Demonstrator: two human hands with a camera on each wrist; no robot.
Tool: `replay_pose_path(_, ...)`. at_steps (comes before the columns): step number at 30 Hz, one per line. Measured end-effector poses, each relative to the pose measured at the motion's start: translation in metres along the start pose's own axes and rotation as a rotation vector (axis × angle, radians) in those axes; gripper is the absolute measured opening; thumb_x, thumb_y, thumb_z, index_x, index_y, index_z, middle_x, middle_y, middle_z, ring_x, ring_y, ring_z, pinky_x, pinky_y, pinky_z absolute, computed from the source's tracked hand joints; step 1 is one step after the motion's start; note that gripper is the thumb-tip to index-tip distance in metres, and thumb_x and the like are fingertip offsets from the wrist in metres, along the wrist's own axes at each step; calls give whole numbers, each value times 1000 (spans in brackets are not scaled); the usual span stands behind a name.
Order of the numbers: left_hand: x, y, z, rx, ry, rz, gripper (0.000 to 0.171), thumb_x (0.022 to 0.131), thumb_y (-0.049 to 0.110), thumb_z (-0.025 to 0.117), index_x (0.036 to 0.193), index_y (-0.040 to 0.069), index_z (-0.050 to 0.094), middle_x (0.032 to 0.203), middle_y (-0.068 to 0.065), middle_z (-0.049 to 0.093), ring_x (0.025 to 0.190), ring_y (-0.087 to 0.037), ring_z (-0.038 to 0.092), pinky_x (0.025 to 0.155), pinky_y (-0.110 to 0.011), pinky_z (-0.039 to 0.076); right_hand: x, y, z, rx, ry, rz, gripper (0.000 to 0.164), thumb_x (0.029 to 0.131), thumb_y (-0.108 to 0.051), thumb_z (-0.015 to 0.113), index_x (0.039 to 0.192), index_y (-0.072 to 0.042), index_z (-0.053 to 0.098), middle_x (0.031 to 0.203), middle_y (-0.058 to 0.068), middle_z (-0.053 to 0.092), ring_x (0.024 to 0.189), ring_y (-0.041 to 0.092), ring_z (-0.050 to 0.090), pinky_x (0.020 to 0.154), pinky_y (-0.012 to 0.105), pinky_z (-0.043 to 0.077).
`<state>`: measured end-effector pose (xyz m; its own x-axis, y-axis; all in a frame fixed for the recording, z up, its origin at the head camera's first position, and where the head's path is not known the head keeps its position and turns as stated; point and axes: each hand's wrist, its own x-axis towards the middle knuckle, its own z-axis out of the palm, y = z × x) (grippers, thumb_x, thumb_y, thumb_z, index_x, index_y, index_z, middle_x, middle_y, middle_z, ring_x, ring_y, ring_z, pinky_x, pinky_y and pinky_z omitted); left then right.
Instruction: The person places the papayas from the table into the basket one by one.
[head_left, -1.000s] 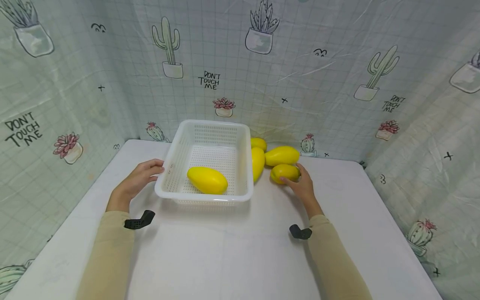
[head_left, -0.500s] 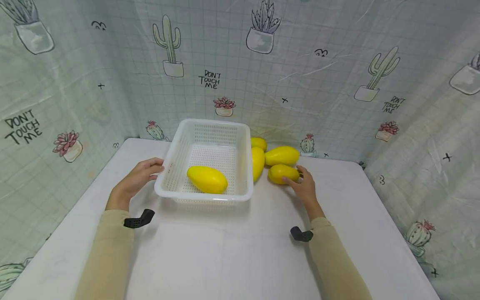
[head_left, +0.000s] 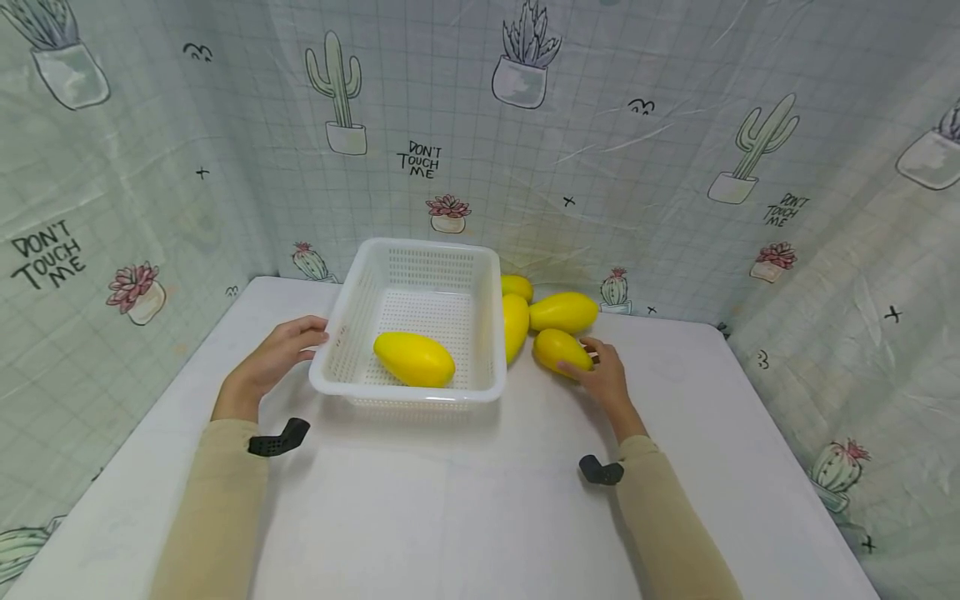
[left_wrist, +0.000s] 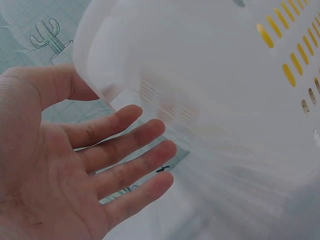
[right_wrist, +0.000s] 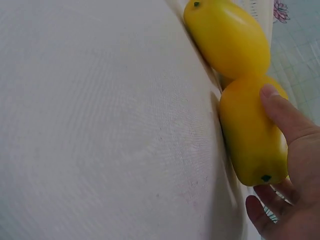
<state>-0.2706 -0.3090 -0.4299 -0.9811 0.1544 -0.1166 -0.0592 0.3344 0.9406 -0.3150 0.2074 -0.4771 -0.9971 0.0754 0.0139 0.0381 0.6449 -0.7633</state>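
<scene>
My right hand (head_left: 604,382) holds a yellow mango (head_left: 557,351) on the white table. In the right wrist view its thumb (right_wrist: 282,112) lies along the mango's side and the other fingers sit by its stem end; their far parts are hidden. Another mango (right_wrist: 230,37) lies against that one there. My left hand (head_left: 279,357) is at the left side of a white plastic basket (head_left: 408,395). In the left wrist view its fingers (left_wrist: 127,165) stretch out beside the basket's outer wall, with the thumb at the rim. One mango (head_left: 415,360) lies inside the basket.
Beyond the held mango, a mango (head_left: 564,312) lies near the table's back edge. Two more mangoes are partly hidden by the basket's right side, one nearer (head_left: 516,327) and one farther (head_left: 517,287). A cactus-print curtain (head_left: 480,125) hangs behind the white table (head_left: 450,508).
The mango in my right hand has shifted a little left and turned, its left end moving nearer the basket. My left hand and the basket have stayed put.
</scene>
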Motion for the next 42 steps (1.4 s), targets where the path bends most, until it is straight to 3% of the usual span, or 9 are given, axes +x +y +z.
replay_pose_path(8, -1, 0, 0, -7, -1, 10, 50, 99, 37, 50, 136, 3, 45, 135, -6, 46, 122, -12, 41, 112, -54, 32, 1, 4, 4, 33, -55, 15, 86, 77, -51, 76, 147, -19, 38, 143, 11, 44, 123, 31, 43, 108, 49, 38)
replay_pose_path(20, 0, 0, 0, -6, -2, 16, 50, 99, 37, 51, 134, 2, 45, 126, 3, 50, 115, -5, 45, 110, -49, 35, -2, 1, 6, 50, -53, 17, 86, 79, -50, 74, 149, -18, 35, 150, 12, 39, 135, 33, 38, 116, 52, 29)
replay_pose_path(30, 0, 1, 0, -2, -4, 3, 50, 100, 36, 49, 136, 2, 44, 136, -8, 45, 117, -8, 43, 112, -52, 33, -5, -5, 5, 43, -48, 2, 83, 81, -47, 74, 148, -19, 35, 150, 12, 40, 133, 33, 38, 115, 53, 29)
replay_pose_path(42, -1, 1, 0, 11, 4, 13, 49, 99, 36, 50, 134, 2, 45, 127, 0, 49, 115, -6, 45, 109, -48, 35, -7, -10, 5, 51, -40, -20, 83, 81, -47, 74, 148, -17, 36, 148, 12, 41, 133, 33, 39, 114, 54, 31)
